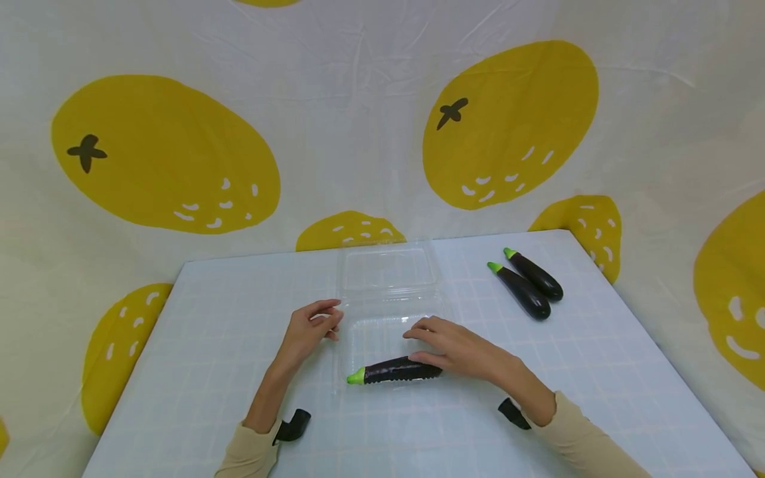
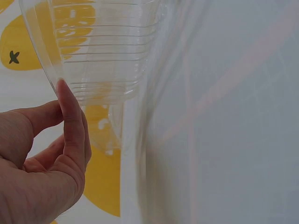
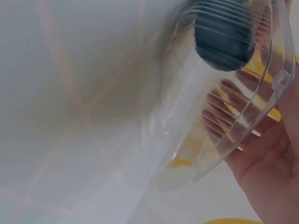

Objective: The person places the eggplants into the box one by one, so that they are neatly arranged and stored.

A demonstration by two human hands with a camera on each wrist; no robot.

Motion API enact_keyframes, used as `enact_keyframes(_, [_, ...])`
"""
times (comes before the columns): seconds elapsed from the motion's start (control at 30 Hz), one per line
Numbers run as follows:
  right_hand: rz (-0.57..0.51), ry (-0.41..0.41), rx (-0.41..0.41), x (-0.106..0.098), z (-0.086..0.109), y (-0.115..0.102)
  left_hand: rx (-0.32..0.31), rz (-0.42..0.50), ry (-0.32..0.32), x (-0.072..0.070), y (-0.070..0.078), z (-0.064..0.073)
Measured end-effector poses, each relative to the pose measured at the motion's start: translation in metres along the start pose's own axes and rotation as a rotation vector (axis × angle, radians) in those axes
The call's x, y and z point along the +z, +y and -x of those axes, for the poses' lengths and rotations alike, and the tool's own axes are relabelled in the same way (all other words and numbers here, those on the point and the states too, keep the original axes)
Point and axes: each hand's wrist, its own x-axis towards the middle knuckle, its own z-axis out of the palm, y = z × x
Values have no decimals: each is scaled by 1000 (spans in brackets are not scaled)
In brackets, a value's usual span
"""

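Note:
A clear plastic clamshell container (image 1: 366, 342) lies with its lid (image 1: 388, 271) folded back. In its near part lies a dark eggplant (image 1: 388, 371), its green stem end pointing left; its rounded end (image 3: 224, 39) shows through the ribbed wall in the right wrist view. My left hand (image 1: 311, 330) is at the container's left side, and in the left wrist view thumb and fingertip pinch its rim. My right hand (image 1: 457, 345) reaches over the right rim, fingers loosely extended above the tray and thumb right at the eggplant's rounded end.
Two more eggplants (image 1: 521, 292) (image 1: 536, 273) lie side by side at the table's back right. The pale checked tabletop (image 1: 239, 318) ends at a curtain (image 1: 352, 146) printed with yellow fruit. Black bands (image 1: 294, 425) sit at the wrists.

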Motion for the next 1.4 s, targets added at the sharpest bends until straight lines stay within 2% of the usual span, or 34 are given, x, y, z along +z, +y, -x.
enact_keyframes(0.33, [35, 65, 89, -9, 10, 12, -3, -14, 3, 1, 2, 2])
enact_keyframes(0.57, [87, 205, 64, -12, 14, 24, -18, -4, 7, 1, 0, 1])
enact_keyframes(1.03, [157, 365, 77, -21, 27, 48, -37, -25, 21, 2, -2, 0])
enact_keyframes(1.4, [174, 416, 195, -28, 39, 65, -23, -7, 13, 1, -2, 1])
